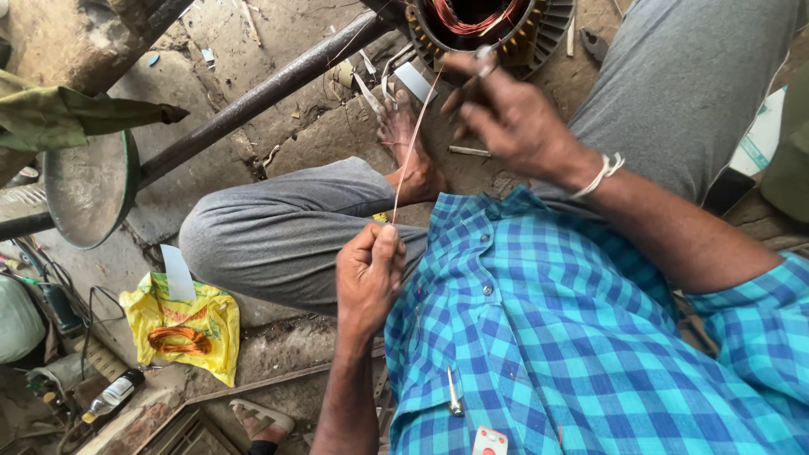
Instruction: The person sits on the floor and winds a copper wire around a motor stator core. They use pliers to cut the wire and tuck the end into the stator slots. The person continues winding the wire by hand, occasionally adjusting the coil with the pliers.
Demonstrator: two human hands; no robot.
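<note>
Left hand (368,274) is closed in a fist around the lower end of a thin copper wire (415,143), pinching it between thumb and fingers just above the lap. Right hand (506,114) is closed too, gripping a small metal tool (482,67) whose tip sits at the upper end of the wire, right at the rim of the motor stator (497,29). The wire runs taut between both hands, passing over a bare foot (409,147) on the floor. Copper coils fill the stator. A yellow bag (211,324) holding more copper wire lies on the floor to the left, well apart from the hands.
</note>
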